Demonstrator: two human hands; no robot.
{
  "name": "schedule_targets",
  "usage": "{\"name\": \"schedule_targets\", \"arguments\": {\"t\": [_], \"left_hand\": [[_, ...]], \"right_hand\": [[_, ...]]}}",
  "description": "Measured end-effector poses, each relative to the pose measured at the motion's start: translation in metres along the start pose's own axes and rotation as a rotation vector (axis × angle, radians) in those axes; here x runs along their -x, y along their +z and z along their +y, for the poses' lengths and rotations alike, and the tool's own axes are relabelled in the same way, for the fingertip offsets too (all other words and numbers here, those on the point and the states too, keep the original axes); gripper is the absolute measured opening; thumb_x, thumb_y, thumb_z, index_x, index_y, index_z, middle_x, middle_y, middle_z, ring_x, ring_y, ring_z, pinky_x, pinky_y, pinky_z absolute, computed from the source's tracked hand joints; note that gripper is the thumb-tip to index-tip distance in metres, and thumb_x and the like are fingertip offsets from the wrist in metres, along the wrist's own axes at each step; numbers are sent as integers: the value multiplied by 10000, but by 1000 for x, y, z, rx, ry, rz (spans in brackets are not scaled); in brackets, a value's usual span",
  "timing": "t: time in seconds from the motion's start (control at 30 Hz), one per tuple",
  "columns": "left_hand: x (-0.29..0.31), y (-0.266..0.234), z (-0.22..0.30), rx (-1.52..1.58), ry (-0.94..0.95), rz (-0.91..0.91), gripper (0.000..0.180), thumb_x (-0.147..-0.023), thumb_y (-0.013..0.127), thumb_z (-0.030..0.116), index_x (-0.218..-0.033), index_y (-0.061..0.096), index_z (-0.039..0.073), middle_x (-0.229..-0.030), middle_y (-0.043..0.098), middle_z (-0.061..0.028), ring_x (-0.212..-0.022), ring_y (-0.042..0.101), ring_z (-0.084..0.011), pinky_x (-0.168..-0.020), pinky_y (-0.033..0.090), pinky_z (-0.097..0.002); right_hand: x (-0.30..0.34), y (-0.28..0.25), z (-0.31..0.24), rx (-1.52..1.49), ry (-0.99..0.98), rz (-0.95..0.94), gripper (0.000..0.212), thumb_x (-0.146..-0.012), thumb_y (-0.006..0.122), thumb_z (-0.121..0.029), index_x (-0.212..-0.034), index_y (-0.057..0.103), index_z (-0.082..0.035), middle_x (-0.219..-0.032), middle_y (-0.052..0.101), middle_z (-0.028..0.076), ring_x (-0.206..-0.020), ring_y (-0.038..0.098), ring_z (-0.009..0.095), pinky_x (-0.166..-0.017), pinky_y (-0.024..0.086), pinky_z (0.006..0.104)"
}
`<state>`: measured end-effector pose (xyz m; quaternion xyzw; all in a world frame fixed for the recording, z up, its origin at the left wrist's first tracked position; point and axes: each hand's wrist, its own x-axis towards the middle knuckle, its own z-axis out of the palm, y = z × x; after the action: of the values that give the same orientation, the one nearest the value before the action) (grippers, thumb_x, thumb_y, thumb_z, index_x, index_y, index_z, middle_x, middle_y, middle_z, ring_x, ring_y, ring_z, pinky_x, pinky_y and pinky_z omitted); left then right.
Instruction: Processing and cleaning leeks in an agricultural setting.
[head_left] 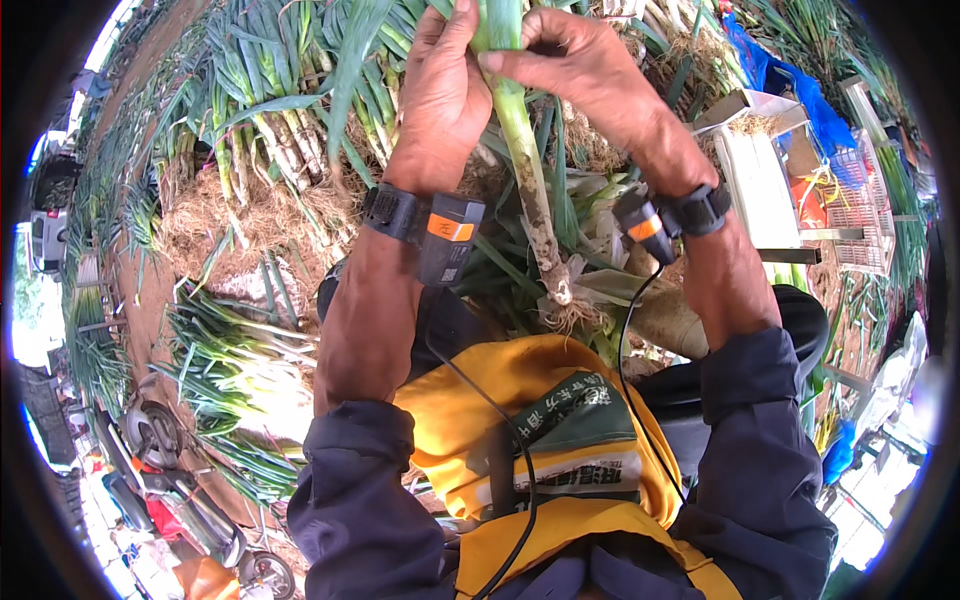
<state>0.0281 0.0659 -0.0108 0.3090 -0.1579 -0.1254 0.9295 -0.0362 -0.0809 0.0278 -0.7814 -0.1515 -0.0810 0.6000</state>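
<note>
A large green onion (527,170) hangs root end down in front of me, with soil on its pale stalk and stringy roots at the bottom. My left hand (447,85) is closed around its green upper part from the left. From the right, my right hand (585,70) pinches the same onion where the leaves meet the stalk, thumb lying across it. The leaf tops run out of the picture's upper edge. Below the roots, loose peeled leaves (600,285) lie between my legs.
Bundles of unpeeled green onions (285,130) stand at the upper left. Cleaner ones (245,365) lie in a pile at left. On the right are a white box (757,185), a blue plastic sheet (775,75) and a white wire basket (862,215). A motorcycle (190,500) stands at the lower left.
</note>
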Motion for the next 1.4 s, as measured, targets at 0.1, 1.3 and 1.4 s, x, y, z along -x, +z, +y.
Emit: {"name": "schedule_targets", "arguments": {"t": [0.1, 1.3, 1.4], "left_hand": [[-2, 4, -2, -56, -9, 128, 105, -1016, 580, 84, -1115, 590, 50, -1076, 681, -83, -957, 686, -218, -787, 604, -356], [-40, -87, 112, -256, 369, 259, 335, -934, 694, 47, -1225, 529, 68, -1001, 600, -138, -876, 612, -260, -752, 569, -374], [-46, -84, 108, -184, 376, 310, 324, -967, 657, 97, -1243, 491, 65, -1008, 584, -138, -873, 602, -266, -760, 563, -396]], "right_hand": [[4, 0, 8, 72, -16, 77, 286, -863, 814, -259, -903, 666, -18, -792, 658, 19, -761, 593, 58, -640, 478, 228], [132, 24, 67, 402, 414, -223, 464, -934, 681, -392, -1169, 642, 5, -960, 704, 226, -887, 686, 396, -807, 527, 465], [137, 35, 72, 492, 292, -242, 345, -940, 694, -288, -1145, 641, -16, -867, 684, 167, -790, 680, 335, -745, 536, 423]]}}
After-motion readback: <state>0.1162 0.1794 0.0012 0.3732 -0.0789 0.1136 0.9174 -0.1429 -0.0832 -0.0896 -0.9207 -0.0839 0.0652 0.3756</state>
